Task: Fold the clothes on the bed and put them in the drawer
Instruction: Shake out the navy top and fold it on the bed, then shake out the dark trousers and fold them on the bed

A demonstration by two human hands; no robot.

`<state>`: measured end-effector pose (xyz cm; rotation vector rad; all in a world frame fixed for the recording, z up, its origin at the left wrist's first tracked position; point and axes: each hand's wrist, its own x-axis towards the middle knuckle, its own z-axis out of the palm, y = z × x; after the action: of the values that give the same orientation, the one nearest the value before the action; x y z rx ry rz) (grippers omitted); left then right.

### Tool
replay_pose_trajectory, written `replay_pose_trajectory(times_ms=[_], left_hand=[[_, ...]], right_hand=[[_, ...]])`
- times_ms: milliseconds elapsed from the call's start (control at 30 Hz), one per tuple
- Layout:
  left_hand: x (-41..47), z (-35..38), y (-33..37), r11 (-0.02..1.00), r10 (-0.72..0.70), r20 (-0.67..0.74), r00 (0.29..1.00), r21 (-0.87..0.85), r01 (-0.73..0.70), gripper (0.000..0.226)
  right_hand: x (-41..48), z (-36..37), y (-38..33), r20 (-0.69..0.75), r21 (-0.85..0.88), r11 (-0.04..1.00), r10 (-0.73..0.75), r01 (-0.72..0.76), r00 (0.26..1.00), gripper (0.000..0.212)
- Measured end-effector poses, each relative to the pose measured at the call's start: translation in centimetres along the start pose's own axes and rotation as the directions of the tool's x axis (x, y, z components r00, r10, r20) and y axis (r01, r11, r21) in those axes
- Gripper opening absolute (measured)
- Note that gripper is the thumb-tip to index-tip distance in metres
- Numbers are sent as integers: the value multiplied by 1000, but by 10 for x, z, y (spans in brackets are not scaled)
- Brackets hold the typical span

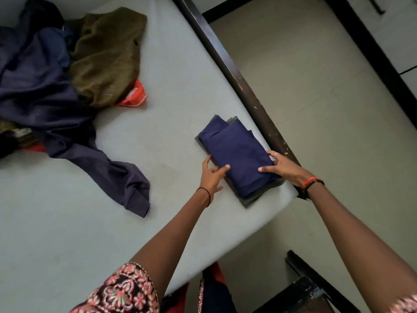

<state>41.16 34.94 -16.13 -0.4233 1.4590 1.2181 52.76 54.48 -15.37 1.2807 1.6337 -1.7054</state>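
Head view, left hand (211,175), right hand (283,167) hold navy garment (237,152) at bed edge (270,201)

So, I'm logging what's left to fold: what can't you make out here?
Drawer: none recognisable in the head view.
Folded grey garment: head view, only edges show beneath the folded navy-blue cloth garment.
Orange printed garment: mostly under the olive-brown fuzzy garment; print too small.
Dark crumpled clothes heap: cut by the left edge; count unclear.
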Motion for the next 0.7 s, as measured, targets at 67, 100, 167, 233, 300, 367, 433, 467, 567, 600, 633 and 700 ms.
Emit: replay_pose_trajectory(times_ms=[67,100,167,233,300,367,433,467,567,600,633,700], left_hand=[[-5,7,-12,999,13,22,1000,42,-14,85],[-6,10,-19,999,13,23,1000,48,-14,88],[-9,17,-29,999,35,-2,999,23,-35,88],[-8,24,-36,999,46,-36,998,-10,-46,84],[-4,29,-40,1000,29,-63,998,0,-29,82],[0,30,-44,999,11,-85,996,54,-7,82],[3,29,-46,994,-4,-88,996,111,13,82],[3,28,-46,991,-5,-83,997,133,16,81],[-4,25,-44,980,-12,-41,999,199,20,77],[-7,22,-43,973,-20,-19,1000,229,24,73],[-11,18,-43,964,-38,4,999,264,36,69],[-18,3,-37,951,-72,41,997,305,57,59]], right_hand=[[-4,0,5,-52,6,1000,17,-17,998,43],[-5,0,8,-70,28,999,19,-17,997,42],[-8,-2,16,-84,84,996,37,-30,996,44],[-9,-6,23,-93,136,991,33,-20,995,44],[-10,-8,26,-118,130,991,24,-9,993,39],[-9,-3,30,-159,33,998,52,-47,986,40],[-9,3,33,-211,-83,992,73,-93,975,45],[-10,7,34,-255,-126,986,70,-105,964,48],[-15,11,32,-418,-313,934,27,-172,908,68],[-18,13,29,-448,-361,910,22,-204,894,75],[-21,14,31,-467,-399,886,27,-238,884,79],[-29,21,24,-487,-475,824,45,-308,872,79]])
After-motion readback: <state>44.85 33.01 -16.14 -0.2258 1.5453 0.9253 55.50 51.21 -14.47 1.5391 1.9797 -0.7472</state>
